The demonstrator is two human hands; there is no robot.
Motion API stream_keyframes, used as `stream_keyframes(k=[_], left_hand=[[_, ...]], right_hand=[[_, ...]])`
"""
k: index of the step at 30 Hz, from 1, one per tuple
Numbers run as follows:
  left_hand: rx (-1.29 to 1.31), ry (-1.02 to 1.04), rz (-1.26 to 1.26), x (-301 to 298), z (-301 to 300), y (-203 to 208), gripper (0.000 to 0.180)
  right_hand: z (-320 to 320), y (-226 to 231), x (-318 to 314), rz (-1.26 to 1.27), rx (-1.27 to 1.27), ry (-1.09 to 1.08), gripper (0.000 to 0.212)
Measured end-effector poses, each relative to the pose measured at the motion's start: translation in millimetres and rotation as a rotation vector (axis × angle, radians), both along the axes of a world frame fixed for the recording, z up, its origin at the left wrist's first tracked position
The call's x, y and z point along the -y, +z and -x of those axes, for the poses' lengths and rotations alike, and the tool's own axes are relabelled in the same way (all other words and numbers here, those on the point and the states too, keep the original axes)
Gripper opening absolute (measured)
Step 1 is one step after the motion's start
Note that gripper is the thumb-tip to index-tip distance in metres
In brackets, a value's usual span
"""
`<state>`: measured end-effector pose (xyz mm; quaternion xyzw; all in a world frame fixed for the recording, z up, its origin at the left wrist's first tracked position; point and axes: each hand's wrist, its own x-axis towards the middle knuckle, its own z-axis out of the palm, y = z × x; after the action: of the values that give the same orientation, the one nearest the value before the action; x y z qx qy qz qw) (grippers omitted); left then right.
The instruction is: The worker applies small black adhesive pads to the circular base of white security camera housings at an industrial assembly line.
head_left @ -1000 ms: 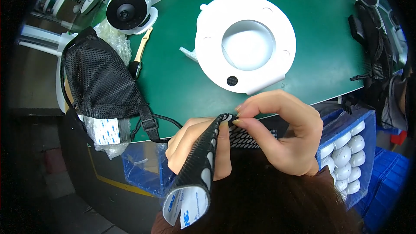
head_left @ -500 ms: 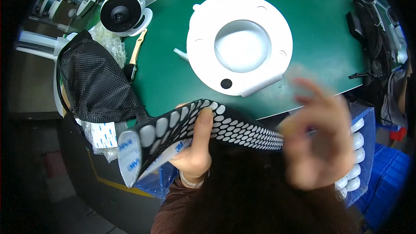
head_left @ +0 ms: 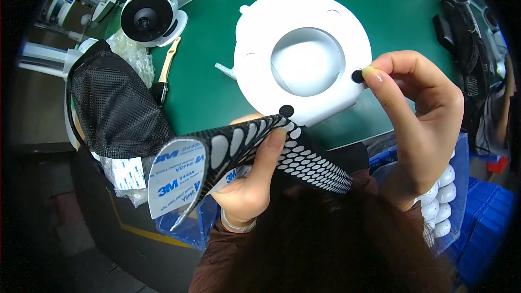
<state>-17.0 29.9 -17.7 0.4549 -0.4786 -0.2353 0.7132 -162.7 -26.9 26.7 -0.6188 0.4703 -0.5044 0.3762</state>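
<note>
My left hand (head_left: 252, 184) grips a folded sheet of black adhesive pads (head_left: 222, 141), its thumb pressed on the dotted face. White round gaps run in rows over the sheet, and a printed backing shows at its left end. A white ring-shaped plastic housing (head_left: 252, 38) with a wide round opening lies beyond it on the table. One small black round pad (head_left: 286, 110) sits on the housing's near rim. My right hand (head_left: 426, 108) pinches a second black round pad (head_left: 357, 76) at the housing's right side, over where a shallow round recess was.
At the left lie a black mesh bag (head_left: 116, 103), a brush (head_left: 169, 65) with a wooden handle and bubble wrap (head_left: 133, 57). A white camera-like device (head_left: 146, 19) stands behind them. White rounded parts (head_left: 442, 198) fill a bag at the right, beside a blue crate (head_left: 483, 222).
My right hand has moved from the sheet's right end up to the housing's right side, where a black pad now shows. The sheet has shifted slightly up and right.
</note>
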Motion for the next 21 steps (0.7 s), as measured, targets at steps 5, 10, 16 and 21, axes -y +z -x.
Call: stream_keyframes(k=[5,10,16,21], left_hand=[[-0.007,-0.033,0.044,2,0,1,0.018],[0.019,-0.014,0.039,1,-2,-1,0.020],[-0.097,-0.054,0.015,-2,1,3,0.024],[-0.257,-0.036,-0.110,-17,-9,-5,0.026]], right_hand=[[-1,-1,1,0.048,-0.055,-0.023,0.008],[-2,0,1,0.094,-0.174,-0.011,0.008],[8,-2,1,-0.039,0.060,0.093,0.026],[5,-16,-28,0.301,-0.188,0.098,0.012]])
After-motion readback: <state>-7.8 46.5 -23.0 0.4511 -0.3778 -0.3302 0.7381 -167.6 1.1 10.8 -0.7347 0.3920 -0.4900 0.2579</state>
